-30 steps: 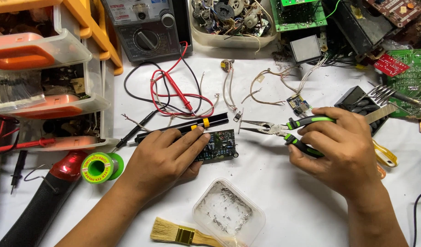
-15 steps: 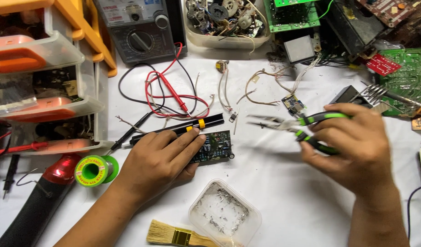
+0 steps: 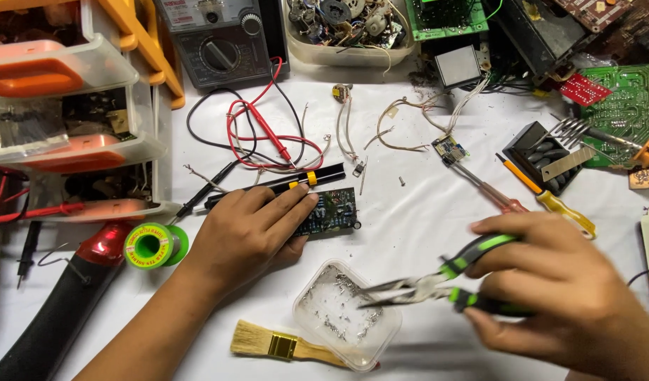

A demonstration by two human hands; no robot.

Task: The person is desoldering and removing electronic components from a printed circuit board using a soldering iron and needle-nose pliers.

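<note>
My left hand point(image 3: 247, 233) lies flat on a small dark circuit board point(image 3: 333, 211), pressing it to the white table. A black tool with a yellow band point(image 3: 296, 181) lies just behind my fingers. My right hand point(image 3: 557, 296) grips long-nose pliers with green and black handles point(image 3: 437, 282). The plier tips hang over a clear plastic tray point(image 3: 345, 314) that holds small metal scraps. It is too blurred to tell whether the tips hold anything.
A wooden brush point(image 3: 282, 343) lies in front of the tray. A green solder spool point(image 3: 153, 245) sits left of my left hand. A multimeter point(image 3: 218, 42) with red and black leads stands at the back. Screwdrivers point(image 3: 543, 197), loose wires and circuit boards crowd the right.
My right hand has carried the pliers from beside the circuit board down toward me, to above the clear tray. My left hand has stayed on the board.
</note>
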